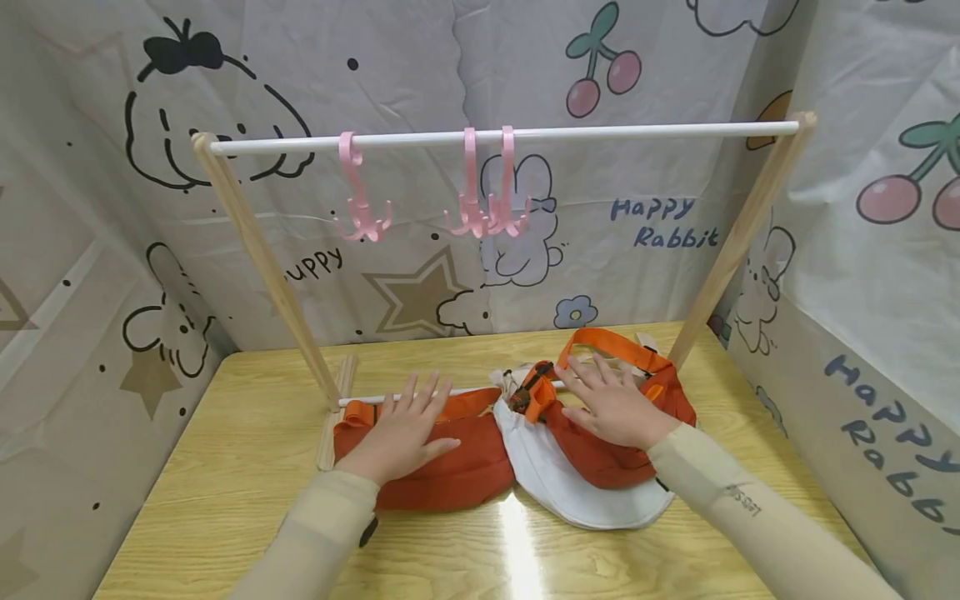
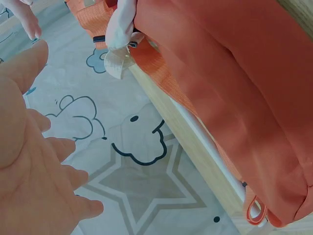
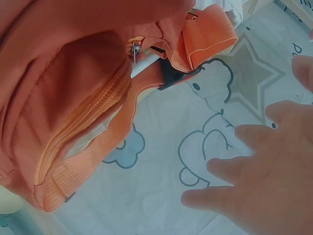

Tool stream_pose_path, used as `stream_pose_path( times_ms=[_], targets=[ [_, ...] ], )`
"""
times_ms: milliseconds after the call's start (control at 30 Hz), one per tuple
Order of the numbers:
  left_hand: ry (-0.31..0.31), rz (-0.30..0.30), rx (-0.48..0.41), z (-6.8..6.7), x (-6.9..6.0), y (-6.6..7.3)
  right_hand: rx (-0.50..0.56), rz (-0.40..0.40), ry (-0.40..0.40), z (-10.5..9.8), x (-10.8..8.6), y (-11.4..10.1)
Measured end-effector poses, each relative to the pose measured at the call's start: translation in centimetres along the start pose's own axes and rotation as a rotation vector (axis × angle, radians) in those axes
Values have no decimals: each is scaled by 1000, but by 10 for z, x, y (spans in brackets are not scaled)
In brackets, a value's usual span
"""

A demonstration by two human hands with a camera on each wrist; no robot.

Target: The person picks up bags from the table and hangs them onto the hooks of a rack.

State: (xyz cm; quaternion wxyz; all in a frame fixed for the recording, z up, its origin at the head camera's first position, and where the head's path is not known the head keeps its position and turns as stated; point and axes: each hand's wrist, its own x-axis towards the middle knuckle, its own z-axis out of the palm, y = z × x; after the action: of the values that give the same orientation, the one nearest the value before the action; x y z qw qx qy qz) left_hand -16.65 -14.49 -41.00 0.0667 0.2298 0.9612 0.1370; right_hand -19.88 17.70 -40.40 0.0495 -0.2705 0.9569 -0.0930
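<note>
Both hands are held with fingers spread and grip nothing. In the head view the left hand [image 1: 399,435] is over a rust-red bag [image 1: 450,467] with an orange strap; the right hand [image 1: 617,408] is over a second rust-red bag [image 1: 607,461], which lies partly on a white cloth bag [image 1: 566,496]. The left wrist view shows a gap between the left hand [image 2: 41,152] and the red bag [image 2: 234,88]. In the right wrist view the right hand [image 3: 259,171] is apart from the other bag [image 3: 73,88], with its zip and orange strap [image 3: 93,171].
A wooden rack with a white top rod [image 1: 637,132] stands at the back of the wooden table [image 1: 195,500]. Several pink hooks [image 1: 363,218] hang on the rod, two of them close together. Printed cloth [image 1: 405,83] covers the back and sides.
</note>
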Motion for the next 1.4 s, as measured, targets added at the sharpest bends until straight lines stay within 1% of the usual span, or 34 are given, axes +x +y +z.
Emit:
stream_pose_path(
  times_ms=[200, 400, 600, 800, 967, 1100, 1267, 1400],
  targets=[
    [3, 9, 4, 2, -1, -1, -6, 3, 2, 3, 0, 1],
    [3, 15, -8, 9, -3, -3, 6, 2, -5, 5, -1, 0],
    [1, 3, -26, 13, -5, -4, 15, 13, -19, 7, -1, 0],
    [9, -10, -49, 16, -6, -2, 23, 4, -11, 10, -3, 2],
    [15, -22, -61, 22, -7, -1, 23, -2, -4, 13, -6, 4],
    [17, -26, -86, 27, -8, 0, 28, -5, -4, 15, -8, 4],
    [-1, -39, -114, 33, -10, -1, 42, 12, -24, 19, -9, 3],
    [-13, -56, -125, 35, -12, -1, 59, 29, -37, 23, -10, 3]
  ],
)
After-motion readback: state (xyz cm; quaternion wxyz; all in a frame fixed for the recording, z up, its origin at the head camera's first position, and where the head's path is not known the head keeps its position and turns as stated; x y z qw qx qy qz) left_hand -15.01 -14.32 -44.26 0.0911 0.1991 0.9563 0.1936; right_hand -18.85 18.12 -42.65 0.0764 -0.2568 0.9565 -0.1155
